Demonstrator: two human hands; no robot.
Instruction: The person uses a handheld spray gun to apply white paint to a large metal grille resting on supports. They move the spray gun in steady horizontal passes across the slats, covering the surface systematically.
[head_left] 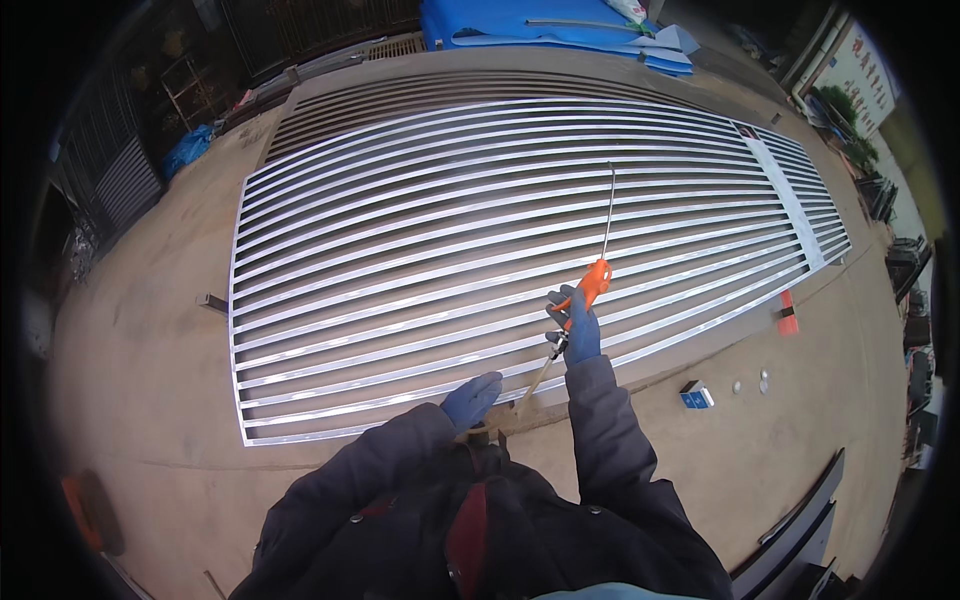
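Slatted metal frame [480, 240] before me, orange-handled tool [597, 284] clamped in my right grip [582, 335].

At far left a crumpled blue sheet [188, 152] lay on the ground; my left grip [470, 402], gloved, was by the frame's near edge, fingers stretched out side by side, though I couldn't tell whether it touched the metal; a tan hose [542, 377] led down from the tool, whose thin, hook-tipped rod reached out above the slats from my right glove; farther right, a blue-and-white box [697, 395] sat on the ground, then an orange-red block [788, 313] near the frame's edge.
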